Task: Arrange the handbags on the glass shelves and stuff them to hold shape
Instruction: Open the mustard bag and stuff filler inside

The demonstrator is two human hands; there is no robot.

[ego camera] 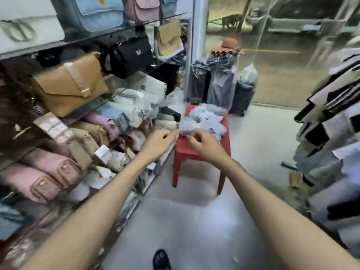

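Handbags crowd the glass shelves (124,88) on the left. A tan envelope-flap bag (70,84) of smooth leather-like material with a small metal clasp leans on a middle shelf, and beside it sits a boxy black bag (132,55) with a pale logo plate. Higher up stands a soft pale-blue bag (97,14). On the lower shelves, rounded pink bags (48,172) with square buckle fronts lie side by side, near brown patterned ones and white paper-wrapped pieces.

A red plastic stool (196,151) stands on the pale floor just past the shelf end. A heap of crumpled white plastic wrapping (204,121), thin and wrinkled, lies on its seat.

Both arms reach forward to that heap. The left hand (159,141) has its fingers curled, and its grip pinches the near edge of the wrapping between thumb and forefinger. The right hand (202,141) is curled too, its grip narrow at the same edge; motion blur leaves it unclear whether it actually holds the plastic
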